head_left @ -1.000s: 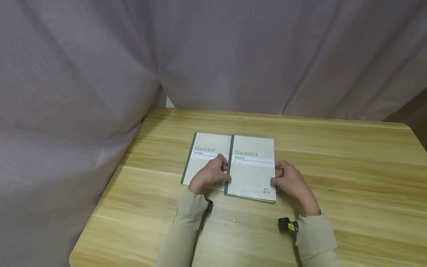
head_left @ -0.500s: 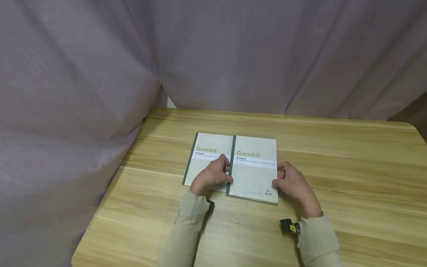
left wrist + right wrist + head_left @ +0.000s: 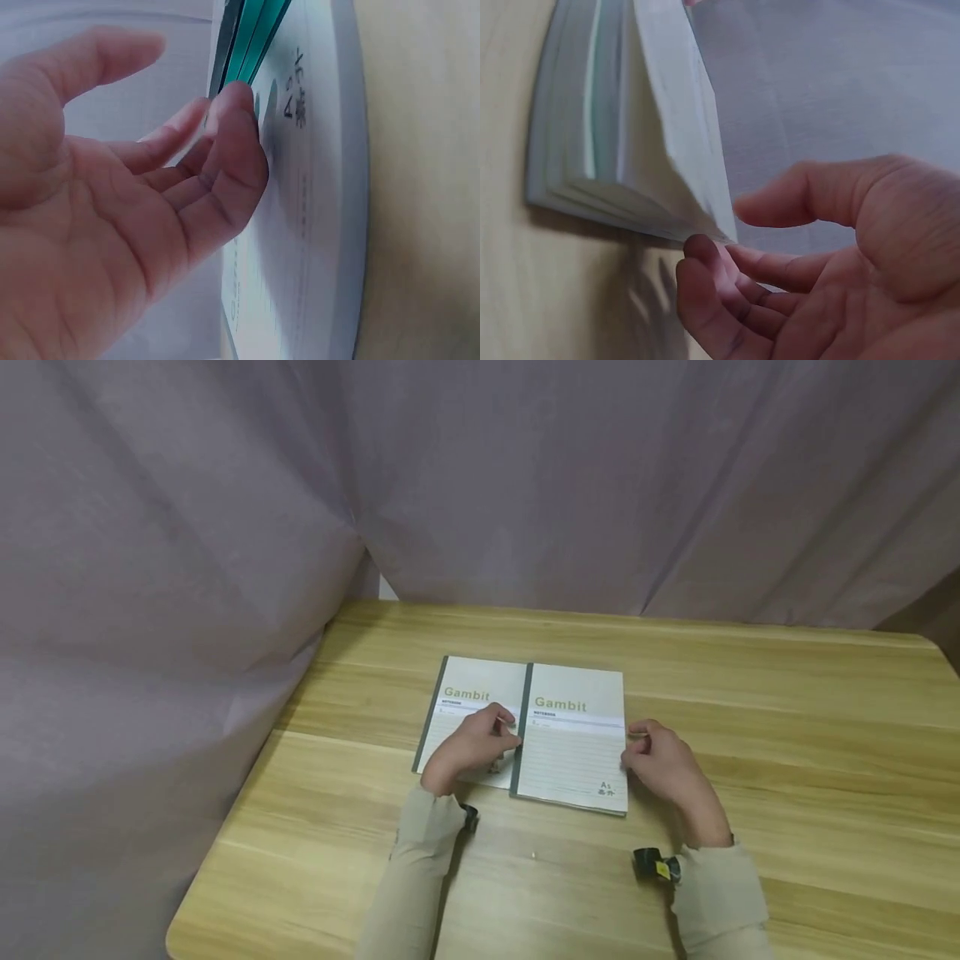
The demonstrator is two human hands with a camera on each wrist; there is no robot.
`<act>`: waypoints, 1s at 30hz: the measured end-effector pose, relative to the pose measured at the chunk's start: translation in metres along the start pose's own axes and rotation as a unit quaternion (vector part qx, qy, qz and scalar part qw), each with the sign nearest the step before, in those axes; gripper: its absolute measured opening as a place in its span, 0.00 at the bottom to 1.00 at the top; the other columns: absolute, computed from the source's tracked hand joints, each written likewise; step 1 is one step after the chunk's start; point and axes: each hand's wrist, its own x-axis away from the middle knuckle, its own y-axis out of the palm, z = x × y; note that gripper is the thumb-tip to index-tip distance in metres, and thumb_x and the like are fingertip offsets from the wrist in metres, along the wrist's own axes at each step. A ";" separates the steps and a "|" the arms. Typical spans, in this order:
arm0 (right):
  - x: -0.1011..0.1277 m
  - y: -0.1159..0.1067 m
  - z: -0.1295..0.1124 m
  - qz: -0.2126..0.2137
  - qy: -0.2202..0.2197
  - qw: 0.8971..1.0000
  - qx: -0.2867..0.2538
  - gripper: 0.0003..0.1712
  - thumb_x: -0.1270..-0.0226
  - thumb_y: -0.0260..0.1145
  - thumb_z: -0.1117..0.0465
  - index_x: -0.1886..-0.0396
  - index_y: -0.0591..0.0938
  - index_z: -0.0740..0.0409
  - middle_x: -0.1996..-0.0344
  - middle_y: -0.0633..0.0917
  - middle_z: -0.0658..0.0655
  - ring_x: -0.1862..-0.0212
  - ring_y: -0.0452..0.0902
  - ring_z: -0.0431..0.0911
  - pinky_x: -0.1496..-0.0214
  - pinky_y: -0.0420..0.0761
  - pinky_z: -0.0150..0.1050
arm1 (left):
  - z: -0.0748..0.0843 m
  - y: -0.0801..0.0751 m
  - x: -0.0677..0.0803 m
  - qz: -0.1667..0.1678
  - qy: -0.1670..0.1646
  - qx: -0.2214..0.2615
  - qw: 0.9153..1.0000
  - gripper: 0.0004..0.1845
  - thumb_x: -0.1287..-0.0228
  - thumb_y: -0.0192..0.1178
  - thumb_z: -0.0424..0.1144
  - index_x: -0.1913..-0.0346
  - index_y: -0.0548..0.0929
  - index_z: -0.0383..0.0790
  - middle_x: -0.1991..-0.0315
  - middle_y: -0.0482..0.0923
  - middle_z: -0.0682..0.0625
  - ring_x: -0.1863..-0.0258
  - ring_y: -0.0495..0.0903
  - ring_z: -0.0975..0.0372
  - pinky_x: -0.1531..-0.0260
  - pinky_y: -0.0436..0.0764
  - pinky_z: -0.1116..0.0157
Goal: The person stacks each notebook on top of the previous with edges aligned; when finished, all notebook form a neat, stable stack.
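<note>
Two "Gambit" notebooks with pale covers and dark green spines lie on the wooden table. The right notebook (image 3: 572, 760) sits higher, its spine against and partly over the right side of the left notebook (image 3: 482, 670). My left hand (image 3: 476, 743) is over the left notebook, fingertips near the right notebook's spine; in the left wrist view its thumb (image 3: 105, 60) stands well apart from the fingers. My right hand (image 3: 667, 764) is by the right notebook's outer edge. In the right wrist view its fingertips (image 3: 697, 277) are right at a lifted cover corner, with the thumb apart.
The table (image 3: 787, 760) runs wide to the right and toward me. A grey curtain (image 3: 510, 485) hangs behind it and down its left side. Small dark wrist cameras (image 3: 648, 863) sit below both hands. A tiny pale speck (image 3: 533, 855) lies in front of the notebooks.
Both thumbs have come away from the right notebook's edges, and the right hand has drawn slightly outward. The notebooks keep their places on the table; the whole head view has shifted a little.
</note>
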 end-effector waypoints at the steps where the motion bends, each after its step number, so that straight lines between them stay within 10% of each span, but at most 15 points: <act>1: 0.000 -0.001 -0.001 0.007 -0.001 1.000 0.002 0.30 0.38 0.59 0.67 0.39 0.69 0.82 0.62 0.82 0.66 0.61 0.77 0.53 0.61 0.75 0.42 | -0.001 0.000 0.000 0.006 0.001 0.005 1.000 0.17 0.34 0.62 0.34 0.46 0.76 0.29 0.66 0.77 0.47 0.73 0.76 0.63 0.69 0.74 0.69; 13: -0.008 -0.007 -0.021 0.064 -0.027 0.997 -0.020 0.30 0.31 0.57 0.64 0.36 0.68 0.81 0.55 0.82 0.72 0.55 0.80 0.60 0.57 0.77 0.46 | -0.008 -0.020 0.003 0.060 -0.024 0.027 0.998 0.21 0.33 0.58 0.34 0.40 0.73 0.27 0.61 0.79 0.44 0.71 0.82 0.56 0.74 0.76 0.68; 30: -0.025 0.014 -0.050 0.039 -0.024 0.997 -0.059 0.35 0.32 0.60 0.65 0.32 0.63 0.81 0.57 0.82 0.70 0.66 0.80 0.50 0.66 0.76 0.38 | -0.019 -0.041 0.013 0.102 -0.043 0.044 0.993 0.24 0.32 0.57 0.32 0.36 0.71 0.25 0.58 0.79 0.40 0.68 0.83 0.52 0.73 0.77 0.66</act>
